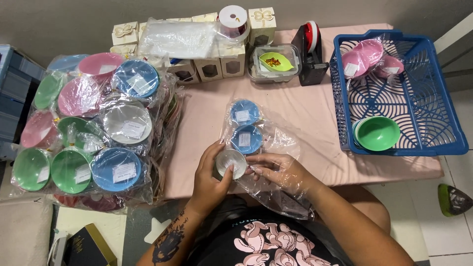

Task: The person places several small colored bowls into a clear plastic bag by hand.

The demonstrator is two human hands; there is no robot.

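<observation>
**Small Bowls Handled in Clear Wrap at Pink Desk**

At the lower centre of the frame, a small white bowl (pixel 231 162) is gripped by the left hand (pixel 211 178), fingers curled around its rim. The right hand (pixel 278 170) is seen inside a clear plastic bag (pixel 268 148), fingers loosely bent against the film beside the bowl. Two blue bowls (pixel 245 125) are lined up in the same bag just above, toward mid-frame. The step in hand is judged to be the passing of the white bowl through the bag's mouth; whether in or out cannot be told. A steady hold on the film would be called for next. Bagged bowls (pixel 93 123) are heaped at the left of the pink desk (pixel 315 113), and a blue basket (pixel 404 93) with green and pink bowls is set at the right.
</observation>
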